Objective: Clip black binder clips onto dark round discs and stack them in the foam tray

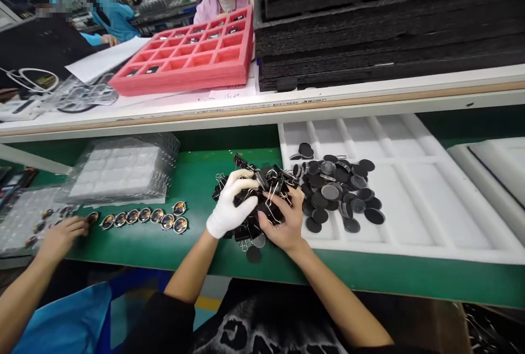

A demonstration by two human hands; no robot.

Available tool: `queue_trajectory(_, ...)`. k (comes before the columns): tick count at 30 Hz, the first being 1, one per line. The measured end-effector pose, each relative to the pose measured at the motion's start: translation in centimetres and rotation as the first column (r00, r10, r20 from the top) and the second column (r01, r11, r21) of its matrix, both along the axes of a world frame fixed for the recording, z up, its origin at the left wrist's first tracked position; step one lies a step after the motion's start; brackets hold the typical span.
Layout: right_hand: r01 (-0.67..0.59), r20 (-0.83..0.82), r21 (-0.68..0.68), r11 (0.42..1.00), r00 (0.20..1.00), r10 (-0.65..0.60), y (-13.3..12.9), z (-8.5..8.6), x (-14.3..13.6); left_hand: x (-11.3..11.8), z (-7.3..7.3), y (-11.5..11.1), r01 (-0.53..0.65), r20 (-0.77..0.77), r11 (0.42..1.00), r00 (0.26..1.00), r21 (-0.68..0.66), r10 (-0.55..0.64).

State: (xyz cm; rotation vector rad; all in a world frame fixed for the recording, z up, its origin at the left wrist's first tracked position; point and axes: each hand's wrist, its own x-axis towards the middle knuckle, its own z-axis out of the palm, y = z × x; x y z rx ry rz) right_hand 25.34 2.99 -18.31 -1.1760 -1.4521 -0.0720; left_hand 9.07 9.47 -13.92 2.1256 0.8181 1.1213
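Observation:
My left hand (234, 205), in a white glove, curls its fingers and thumb over a heap of black binder clips (248, 229). A dark piece with a grey rim lies at its fingertips; what the fingers grip is partly hidden. Facing it, my bare right hand (287, 220) is closed on a black binder clip (270, 209) whose wire handles stick out between the fingers. Loose round dark discs (254, 254) lie just below the hands. A larger pile of black and clear discs (330, 192) spreads to the right over a white foam tray (418, 201).
At the left, a co-worker's hand (61, 236) touches one of several round amber-and-black pieces (132, 216) on the green table (205, 258). Clear plastic trays (123, 170) stand behind. A shelf (184, 119) above carries a red foam tray (184, 77) and stacked black foam (369, 31).

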Motion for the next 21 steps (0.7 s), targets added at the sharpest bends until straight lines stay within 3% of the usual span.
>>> queue_trajectory(6, -0.07, 0.164, -0.088, 0.994, 0.983, 0.084, -0.7, -0.1, 1.1, -2.7, 0.8, 1.4, 0.11, -0.203, 0.993, 0.974, 0.051, -0.097)
queue_trajectory(13, -0.14, 0.311, -0.159, 0.977, 0.932, 0.185, -0.6, 0.6, 1.8, -4.1, -0.5, 2.6, 0.078, -0.442, 0.981, 0.897, 0.177, 0.008)
queue_trajectory(21, -0.214, 0.363, -0.228, 0.95, 0.887, 0.287, -1.2, -0.2, 3.0, -5.1, -3.1, 3.2, 0.003, -0.208, 0.971, 0.977, 0.238, 0.048)
